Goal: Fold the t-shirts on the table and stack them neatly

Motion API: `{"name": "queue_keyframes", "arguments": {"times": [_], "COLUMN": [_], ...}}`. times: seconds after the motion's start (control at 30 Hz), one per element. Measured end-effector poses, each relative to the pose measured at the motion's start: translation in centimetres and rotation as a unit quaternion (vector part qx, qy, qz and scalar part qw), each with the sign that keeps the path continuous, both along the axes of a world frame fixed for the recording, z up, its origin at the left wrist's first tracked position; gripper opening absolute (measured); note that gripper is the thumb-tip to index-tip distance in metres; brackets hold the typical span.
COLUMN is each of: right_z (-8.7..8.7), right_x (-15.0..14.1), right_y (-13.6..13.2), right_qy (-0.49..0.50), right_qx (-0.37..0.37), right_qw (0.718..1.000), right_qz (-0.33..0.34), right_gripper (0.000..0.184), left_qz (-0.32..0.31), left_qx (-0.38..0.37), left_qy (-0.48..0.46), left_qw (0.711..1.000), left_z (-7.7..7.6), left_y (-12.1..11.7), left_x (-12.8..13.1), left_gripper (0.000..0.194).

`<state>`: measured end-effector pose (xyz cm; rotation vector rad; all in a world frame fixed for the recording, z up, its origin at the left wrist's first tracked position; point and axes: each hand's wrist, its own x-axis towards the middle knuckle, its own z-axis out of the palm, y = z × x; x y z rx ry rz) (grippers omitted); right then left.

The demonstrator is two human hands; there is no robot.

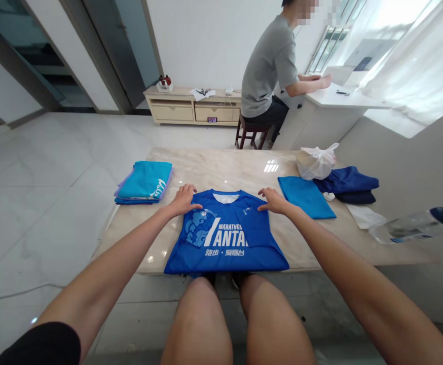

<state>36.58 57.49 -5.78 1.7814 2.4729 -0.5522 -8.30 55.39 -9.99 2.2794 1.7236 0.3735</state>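
A blue sleeveless running shirt [227, 261] lies on the table in front of me, its neckline away from me. White "MARATHON" lettering and a pale blue pattern show on its front, and folds run down both sides. My left hand [184, 199] rests at the shirt's left shoulder, thumb and fingers apart. On the opposite shoulder, my right hand [274, 201] touches the edge with its thumb and forefinger spread. Neither hand has cloth visibly pinched in it.
The marble-look table [221, 167] also bears a stack of folded clothes [145, 180] at left, and a folded blue cloth [307, 196], dark blue clothing [348, 182], a plastic bag [316, 161] and a clear bottle [411, 225] at right. A person [269, 66] sits beyond.
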Motion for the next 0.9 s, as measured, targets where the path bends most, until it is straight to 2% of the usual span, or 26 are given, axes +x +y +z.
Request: {"name": "queue_keyframes", "arguments": {"times": [0.1,0.23,0.33,0.47,0.53,0.67,0.73,0.83,0.9], "right_z": [-0.8,-1.7,-1.6,-0.2,0.7,2.2,2.6,3.3,3.9], "right_x": [-0.4,-0.8,-1.5,-3.2,-4.0,-4.8,-4.8,-4.5,-4.3], "right_y": [3.2,5.4,5.2,3.2,1.9,-0.6,-1.5,-1.8,-1.1], "right_qy": [-0.028,-0.026,-0.051,-0.118,-0.132,-0.128,-0.120,-0.102,-0.093], "right_qx": [-0.059,-0.135,-0.144,-0.120,-0.102,-0.057,-0.035,0.002,0.026], "right_qw": [0.998,0.990,0.988,0.986,0.986,0.990,0.991,0.994,0.994], "right_qz": [-0.006,-0.004,-0.003,0.019,0.027,0.030,0.036,0.042,0.040], "right_gripper": [0.088,0.097,0.086,0.054,0.045,0.042,0.039,0.038,0.036], "left_qz": [0.009,-0.013,-0.002,-0.004,-0.019,-0.029,-0.021,0.000,0.016], "left_qx": [-0.071,-0.142,-0.178,-0.230,-0.246,-0.229,-0.208,-0.170,-0.139], "left_qy": [-0.008,-0.002,0.031,0.029,0.018,0.005,0.013,0.022,0.023], "left_qw": [0.997,0.990,0.983,0.973,0.969,0.973,0.978,0.985,0.990], "left_z": [0.2,0.3,0.5,1.7,2.7,4.4,5.2,6.2,7.1], "left_y": [2.6,3.9,3.6,1.9,0.7,-1.9,-2.7,-2.6,-1.5], "left_x": [0.2,0.7,1.2,2.2,2.5,2.7,2.5,2.1,1.9], "left_gripper": [0.092,0.098,0.089,0.051,0.037,0.041,0.035,0.025,0.025]}}
